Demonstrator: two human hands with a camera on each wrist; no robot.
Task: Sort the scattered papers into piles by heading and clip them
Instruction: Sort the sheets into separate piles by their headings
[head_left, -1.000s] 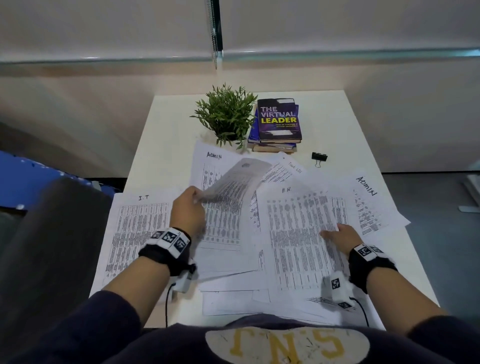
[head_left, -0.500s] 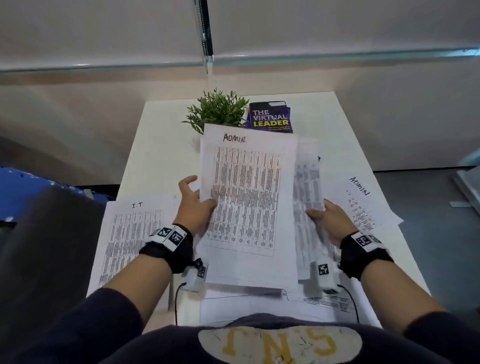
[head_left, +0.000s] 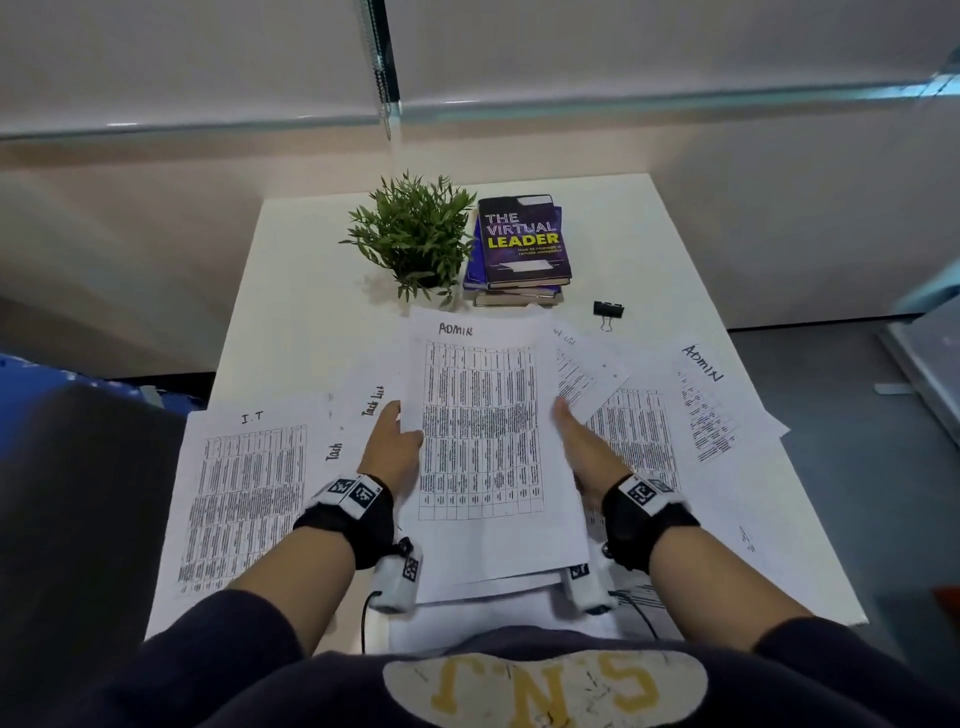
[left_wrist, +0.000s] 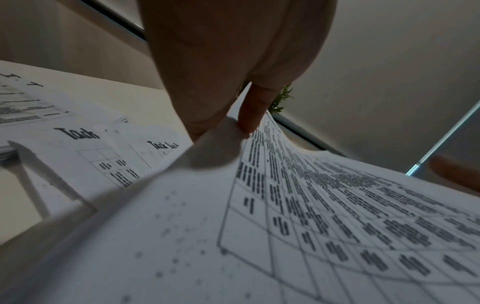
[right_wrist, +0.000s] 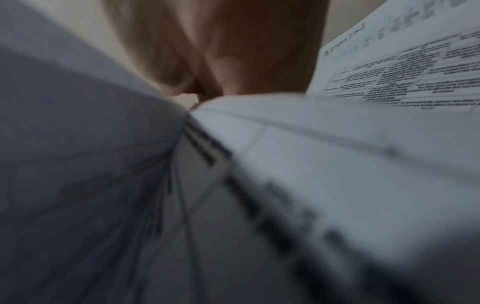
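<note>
A printed sheet headed ADMIN is lifted over the middle of the white table, with at least one more sheet under it. My left hand pinches its left edge between thumb and finger. My right hand holds the right edge of the same sheets; the right wrist view is blurred, with paper close under the fingers. An I.T sheet lies flat at the left and Task List sheets beside it. Another ADMIN sheet lies askew at the right. A black binder clip sits behind the papers.
A small potted plant and a stack of books stand at the back of the table. More printed sheets overlap under my right hand and along the near edge. A dark chair is at the left.
The ADMIN sheet, raised upright half a second ago, has come down lower and flatter. My right hand has brought its sheet under it and now sits at the right edge.
</note>
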